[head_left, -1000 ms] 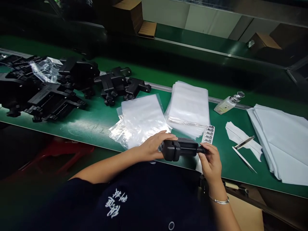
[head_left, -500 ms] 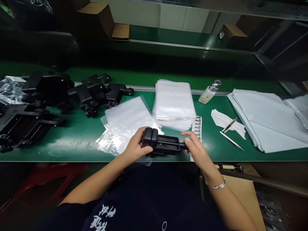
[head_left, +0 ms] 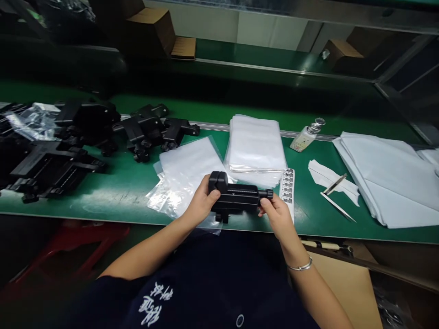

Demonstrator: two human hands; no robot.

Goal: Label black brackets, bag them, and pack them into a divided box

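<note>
"Black plastic, and both hands are on it?"

"Yes. The black device (head_left: 240, 199) is held up by the near edge of the bench (head_left: 126, 183), its long axis running roughly from nine o'clock to three."

"Which hand is nearer?"

"Neither: it lies between them, touching both. The left hand (head_left: 200, 204) wraps the bulky block (head_left: 217, 181) at the nine o'clock end, thumb on the near side. The right hand (head_left: 279, 218) has thumb and fingers narrowed on the short rod (head_left: 268, 194) at three o'clock (how the hidden fingers curl, I cannot tell)."

"And around it?"

"Taking the device as centre, loose clear bags (head_left: 188, 157) lie at ten o'clock, the bag stack (head_left: 255, 141) between twelve and one, and a bottle (head_left: 302, 140) at two. Well past the loose bags, again at ten, sit more black units (head_left: 143, 130)."
</note>
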